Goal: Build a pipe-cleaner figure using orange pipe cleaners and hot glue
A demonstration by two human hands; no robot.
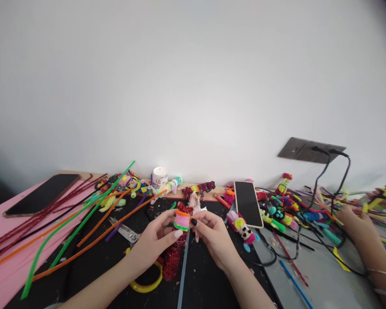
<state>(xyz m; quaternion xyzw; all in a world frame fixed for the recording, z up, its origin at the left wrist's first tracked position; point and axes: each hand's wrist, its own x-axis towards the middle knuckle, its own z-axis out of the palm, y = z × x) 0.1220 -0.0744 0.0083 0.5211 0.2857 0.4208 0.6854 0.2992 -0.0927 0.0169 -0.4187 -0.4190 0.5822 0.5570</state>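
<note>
Head view, lower centre: our left hand point(161, 235) and right hand point(215, 235) pinch the fuzzy figure point(182, 220); a slackened grip could unwind it.

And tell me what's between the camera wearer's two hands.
Between the left hand and the right hand, the head view shows a fuzzy piece banded orange, pink and green, with red tinsel above and below.

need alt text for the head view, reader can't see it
A left hand holds a fuzzy red craft figure with orange, pink and green bands, the right hand at its edge, above a black mat. Scissors, pipe cleaners and phones lie around.
</note>
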